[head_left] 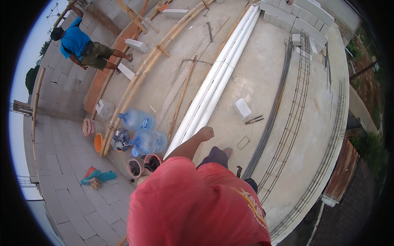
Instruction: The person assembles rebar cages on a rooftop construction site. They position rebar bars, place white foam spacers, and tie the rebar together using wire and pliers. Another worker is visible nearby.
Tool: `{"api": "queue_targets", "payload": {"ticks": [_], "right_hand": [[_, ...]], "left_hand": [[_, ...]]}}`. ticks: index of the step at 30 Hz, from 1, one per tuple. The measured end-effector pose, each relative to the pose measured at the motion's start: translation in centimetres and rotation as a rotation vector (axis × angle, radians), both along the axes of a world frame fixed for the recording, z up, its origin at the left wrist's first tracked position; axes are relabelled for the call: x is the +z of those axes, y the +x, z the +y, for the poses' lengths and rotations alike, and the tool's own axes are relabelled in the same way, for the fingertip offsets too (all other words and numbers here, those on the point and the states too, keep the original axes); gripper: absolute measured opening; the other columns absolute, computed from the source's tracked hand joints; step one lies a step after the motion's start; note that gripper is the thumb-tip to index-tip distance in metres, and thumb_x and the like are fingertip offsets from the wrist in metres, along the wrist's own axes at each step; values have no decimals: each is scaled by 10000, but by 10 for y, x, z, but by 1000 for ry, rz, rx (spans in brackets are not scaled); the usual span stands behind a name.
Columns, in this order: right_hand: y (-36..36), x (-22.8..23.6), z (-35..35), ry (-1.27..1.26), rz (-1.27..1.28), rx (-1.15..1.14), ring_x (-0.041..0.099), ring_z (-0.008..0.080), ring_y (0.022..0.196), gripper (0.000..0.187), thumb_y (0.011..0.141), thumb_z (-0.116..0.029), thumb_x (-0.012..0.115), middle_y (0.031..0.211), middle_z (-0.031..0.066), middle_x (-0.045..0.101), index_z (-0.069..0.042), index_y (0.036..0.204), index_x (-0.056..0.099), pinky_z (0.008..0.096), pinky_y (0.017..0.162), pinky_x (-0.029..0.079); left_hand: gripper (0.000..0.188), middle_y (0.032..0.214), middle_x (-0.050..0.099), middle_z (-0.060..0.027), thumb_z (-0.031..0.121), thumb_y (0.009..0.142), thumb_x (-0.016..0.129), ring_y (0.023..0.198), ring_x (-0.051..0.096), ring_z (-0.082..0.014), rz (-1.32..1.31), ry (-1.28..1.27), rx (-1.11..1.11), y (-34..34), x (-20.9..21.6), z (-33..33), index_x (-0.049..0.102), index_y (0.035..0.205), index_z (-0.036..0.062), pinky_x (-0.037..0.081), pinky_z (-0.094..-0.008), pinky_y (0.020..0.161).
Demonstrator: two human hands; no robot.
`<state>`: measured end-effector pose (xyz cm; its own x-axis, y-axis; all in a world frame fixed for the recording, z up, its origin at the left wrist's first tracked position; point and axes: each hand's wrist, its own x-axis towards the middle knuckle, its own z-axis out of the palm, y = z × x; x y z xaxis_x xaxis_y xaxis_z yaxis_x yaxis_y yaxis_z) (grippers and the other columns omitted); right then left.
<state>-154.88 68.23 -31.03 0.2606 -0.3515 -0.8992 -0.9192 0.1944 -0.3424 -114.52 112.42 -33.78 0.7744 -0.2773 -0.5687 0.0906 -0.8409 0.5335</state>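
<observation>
My left arm reaches out from a red sleeve, and my left hand [206, 133] is closed in a loose fist in the air. Nothing sticks out of its fingers. Below it, seen from above, lies a bundle of long white pipes [213, 92]. My right hand is out of sight, on the far side of my red shirt. One foot in a sandal [228, 153] shows on the concrete floor beside a small bent wire rectangle [243, 142]. A white block [242, 108] lies a little farther off, with dark pincers [254, 119] next to it.
Steel bars [271, 119] and a long rebar cage [292, 119] run along the right. Two blue water jugs [150, 141], buckets [134, 167] and bamboo poles [141, 82] are at the left. Another person [82, 45] in blue stands by the block wall [61, 86].
</observation>
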Motion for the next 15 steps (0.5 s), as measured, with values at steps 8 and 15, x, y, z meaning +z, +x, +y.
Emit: {"api": "queue_targets", "payload": {"ticks": [8, 15], "right_hand": [[86, -15, -61, -9, 62, 30, 624, 247, 792, 391, 841, -262, 562, 997, 133, 603, -25, 1151, 560, 375, 548, 496], [160, -56, -150, 63, 164, 81, 630, 251, 796, 392, 838, -258, 568, 1005, 135, 605, -23, 1153, 561, 385, 555, 501]], "left_hand": [[368, 942, 654, -187, 345, 818, 577, 935, 608, -332, 79, 74, 55, 32, -27, -15, 652, 929, 2, 469, -415, 832], [369, 988, 651, -210, 345, 810, 576, 962, 607, -362, 3, 173, 205, 45, -32, -9, 680, 904, 3, 465, -431, 848]]}}
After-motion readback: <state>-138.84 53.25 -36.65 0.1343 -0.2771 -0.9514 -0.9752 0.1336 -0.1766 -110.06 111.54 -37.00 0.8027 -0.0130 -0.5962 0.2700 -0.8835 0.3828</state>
